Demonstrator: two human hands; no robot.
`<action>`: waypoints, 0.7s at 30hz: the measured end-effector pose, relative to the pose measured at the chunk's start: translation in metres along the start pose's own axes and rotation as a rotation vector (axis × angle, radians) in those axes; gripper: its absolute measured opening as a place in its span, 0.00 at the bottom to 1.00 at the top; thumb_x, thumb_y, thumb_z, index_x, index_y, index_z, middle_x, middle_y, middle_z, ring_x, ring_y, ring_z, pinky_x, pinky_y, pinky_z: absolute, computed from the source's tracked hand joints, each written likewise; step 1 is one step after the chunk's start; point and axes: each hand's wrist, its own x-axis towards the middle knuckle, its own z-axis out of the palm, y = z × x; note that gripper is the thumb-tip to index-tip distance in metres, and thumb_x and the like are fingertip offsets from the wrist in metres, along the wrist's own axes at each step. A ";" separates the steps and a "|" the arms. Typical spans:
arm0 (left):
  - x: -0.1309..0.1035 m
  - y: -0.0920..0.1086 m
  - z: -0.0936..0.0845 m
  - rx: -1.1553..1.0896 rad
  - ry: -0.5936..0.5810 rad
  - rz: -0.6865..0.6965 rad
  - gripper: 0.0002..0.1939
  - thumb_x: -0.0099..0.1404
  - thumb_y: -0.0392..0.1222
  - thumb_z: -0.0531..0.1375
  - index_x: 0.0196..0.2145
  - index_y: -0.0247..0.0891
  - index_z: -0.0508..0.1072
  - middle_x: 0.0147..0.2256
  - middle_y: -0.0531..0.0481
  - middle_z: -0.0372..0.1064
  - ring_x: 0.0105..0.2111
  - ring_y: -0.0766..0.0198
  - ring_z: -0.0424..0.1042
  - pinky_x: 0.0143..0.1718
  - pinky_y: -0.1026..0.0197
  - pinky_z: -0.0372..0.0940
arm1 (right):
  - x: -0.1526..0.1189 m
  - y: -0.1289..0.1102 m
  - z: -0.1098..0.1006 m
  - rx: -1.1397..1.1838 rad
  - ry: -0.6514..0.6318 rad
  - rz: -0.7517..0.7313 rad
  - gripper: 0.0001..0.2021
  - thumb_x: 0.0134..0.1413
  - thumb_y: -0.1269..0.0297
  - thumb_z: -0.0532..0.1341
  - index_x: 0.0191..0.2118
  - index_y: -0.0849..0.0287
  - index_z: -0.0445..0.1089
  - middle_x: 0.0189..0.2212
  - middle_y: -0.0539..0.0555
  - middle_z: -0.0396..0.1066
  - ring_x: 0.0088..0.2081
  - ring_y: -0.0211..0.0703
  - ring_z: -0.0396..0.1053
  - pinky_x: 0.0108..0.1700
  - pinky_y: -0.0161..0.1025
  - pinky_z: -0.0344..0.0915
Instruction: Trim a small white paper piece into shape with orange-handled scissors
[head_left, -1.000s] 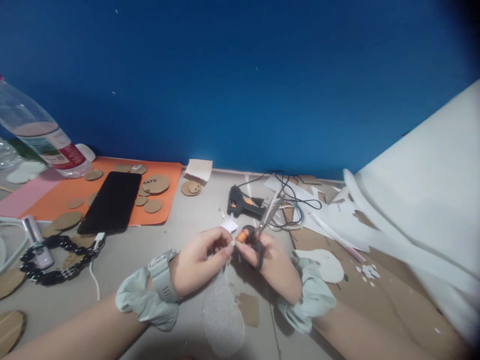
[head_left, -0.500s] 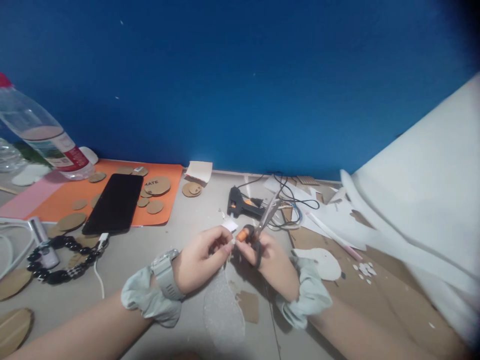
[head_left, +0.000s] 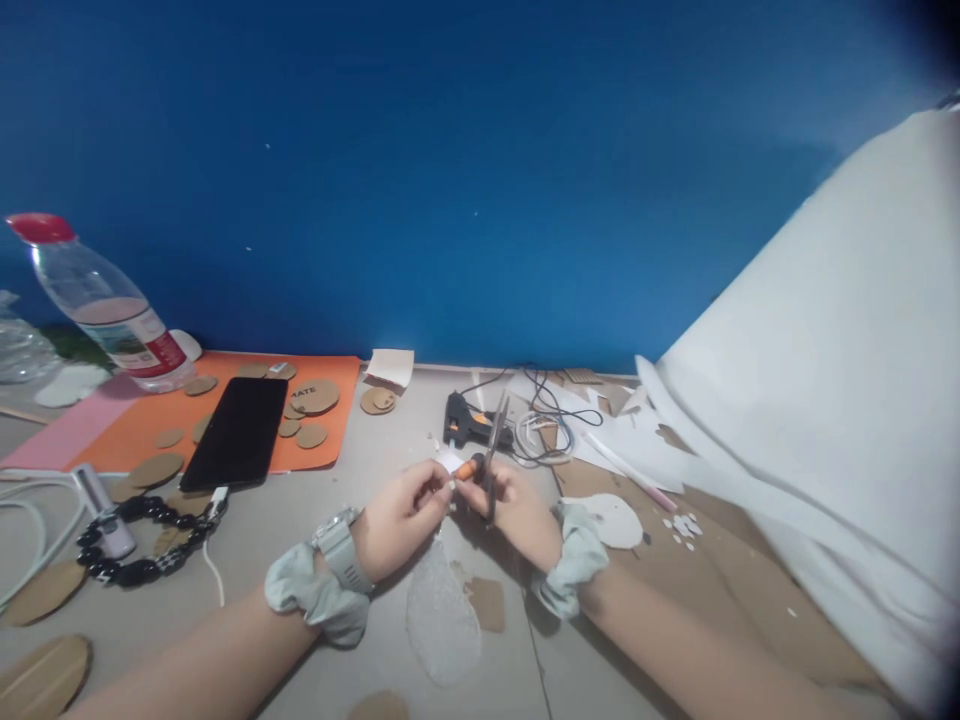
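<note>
My left hand [head_left: 401, 515] is closed, its thumb and forefinger pinching a tiny white piece [head_left: 452, 484] too small to make out well. Against the same spot rest the fingertips of my right hand [head_left: 525, 520], which is wrapped round scissors [head_left: 496, 425] with black and orange handles. Their blades point up and away from me. Just beyond the fingers lies a black glue gun [head_left: 459, 422] with an orange trigger. A translucent oval sheet [head_left: 442, 630] lies on the table below my hands, beside a small cardboard scrap [head_left: 489, 604].
On the left are a tilted-looking bottle [head_left: 124, 330], a black phone [head_left: 238, 432], a beaded bracelet [head_left: 142, 570] and several cardboard discs on orange paper [head_left: 341, 410]. To the right, white scraps [head_left: 684, 525] and a white cutout [head_left: 619, 522] lie on cardboard [head_left: 675, 600]. A blue wall [head_left: 480, 200] stands behind.
The view has shifted, so the bottle's cap now shows fully. The scissors have turned slightly more upright in my right hand. Both hands stay together at the tiny white piece.
</note>
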 end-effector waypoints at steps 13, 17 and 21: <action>-0.003 0.003 0.001 0.039 0.064 0.116 0.11 0.69 0.41 0.48 0.36 0.38 0.68 0.30 0.52 0.69 0.30 0.63 0.68 0.34 0.62 0.62 | -0.010 -0.019 0.001 -0.068 0.077 -0.014 0.07 0.47 0.63 0.64 0.32 0.59 0.69 0.24 0.48 0.69 0.27 0.39 0.67 0.32 0.34 0.63; -0.004 0.001 0.001 0.066 0.035 0.136 0.11 0.70 0.40 0.47 0.38 0.39 0.68 0.32 0.52 0.69 0.33 0.63 0.69 0.37 0.63 0.62 | -0.011 -0.021 0.000 -0.032 0.081 0.009 0.07 0.46 0.64 0.64 0.31 0.60 0.69 0.22 0.47 0.69 0.25 0.38 0.67 0.29 0.33 0.63; -0.004 0.000 0.002 0.090 0.012 0.148 0.11 0.71 0.39 0.46 0.39 0.39 0.68 0.33 0.52 0.69 0.34 0.64 0.68 0.38 0.63 0.62 | -0.013 -0.023 -0.001 0.006 0.092 0.047 0.06 0.48 0.64 0.63 0.30 0.61 0.69 0.18 0.48 0.68 0.22 0.37 0.66 0.26 0.33 0.62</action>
